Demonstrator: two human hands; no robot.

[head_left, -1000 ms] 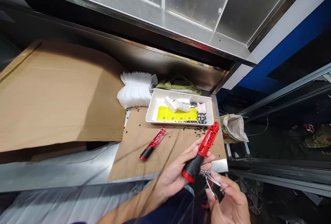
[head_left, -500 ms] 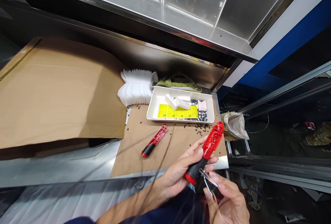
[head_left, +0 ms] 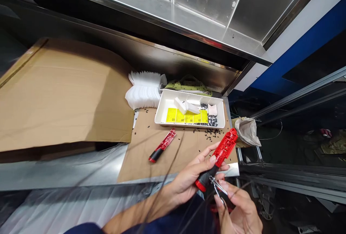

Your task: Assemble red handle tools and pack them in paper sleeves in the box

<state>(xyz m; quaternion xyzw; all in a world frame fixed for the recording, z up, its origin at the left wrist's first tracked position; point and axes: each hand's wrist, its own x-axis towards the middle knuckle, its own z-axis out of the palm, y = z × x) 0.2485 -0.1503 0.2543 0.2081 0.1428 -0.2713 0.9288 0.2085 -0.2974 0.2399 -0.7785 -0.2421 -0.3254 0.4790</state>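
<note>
My left hand (head_left: 198, 171) is closed around the black grip of a red and black plastic handle half (head_left: 225, 144), its open, ribbed inner side facing up. A small silver tool that looks like nail clippers (head_left: 218, 186) is pinched between thumb and forefinger of my right hand (head_left: 239, 205). Its jaws are at the edge of the black grip; whether they bite on anything is too small to tell. A second red and black handle half (head_left: 162, 145) lies on the cardboard sheet (head_left: 140, 169), left of my hands.
Behind the handle half is a white tray (head_left: 159, 115) with yellow labels (head_left: 186, 116), white blocks and small dark parts. Black bits (head_left: 212, 133) are scattered in front. White foam sheets (head_left: 143, 95), a green pouch (head_left: 187, 85), a big cardboard box (head_left: 62, 97) and a paper bag (head_left: 247, 129) surround the spot.
The whole view has shifted slightly. Both hands keep their hold on the handle half and the clippers, with the clippers at nearly the same spot on the grip.
</note>
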